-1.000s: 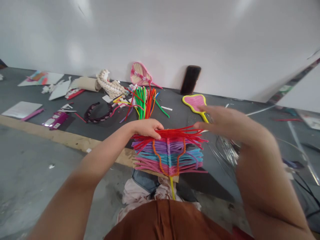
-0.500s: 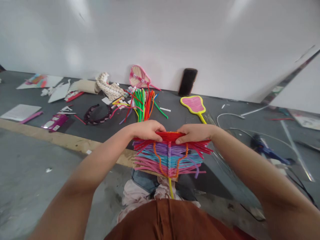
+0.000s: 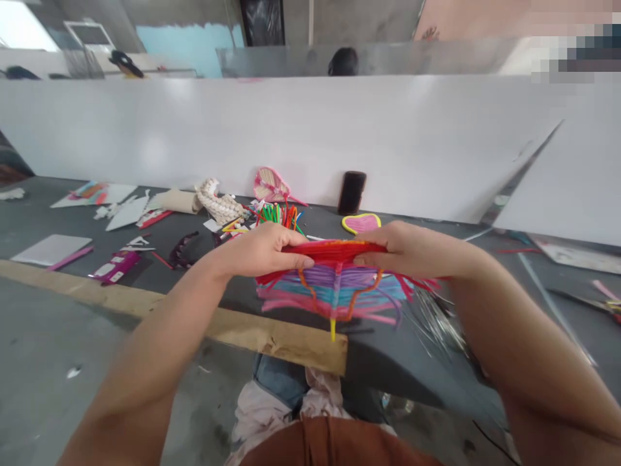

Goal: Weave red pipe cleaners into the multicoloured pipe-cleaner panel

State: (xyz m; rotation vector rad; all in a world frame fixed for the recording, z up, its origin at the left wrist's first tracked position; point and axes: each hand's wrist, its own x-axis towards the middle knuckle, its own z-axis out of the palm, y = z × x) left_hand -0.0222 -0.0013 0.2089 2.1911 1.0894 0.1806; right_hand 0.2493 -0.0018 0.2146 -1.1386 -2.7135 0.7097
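I hold a woven pipe-cleaner piece (image 3: pixel 339 291) in front of me, with bands of red, purple, blue and pink, an orange outline and a yellow stem. My left hand (image 3: pixel 264 249) is closed on its red top edge at the left. My right hand (image 3: pixel 402 249) is closed on the same red edge at the right. The piece hangs above the dark table (image 3: pixel 233 291), close to its near edge.
Loose pipe cleaners (image 3: pixel 279 213), a pink woven fan (image 3: pixel 270 186), a pink and yellow paddle (image 3: pixel 361 223), a dark phone (image 3: pixel 352 192), a braided headband (image 3: pixel 187 249), a white beaded piece (image 3: pixel 218 204) and paper scraps (image 3: pixel 123 210) lie behind. Thin wires (image 3: pixel 431 317) lie at right. A white wall board (image 3: pixel 310 136) stands behind.
My right hand came in from the right and gripped the red top edge beside my left. The piece rose off the table, and my view tilted up to show the room beyond the board.
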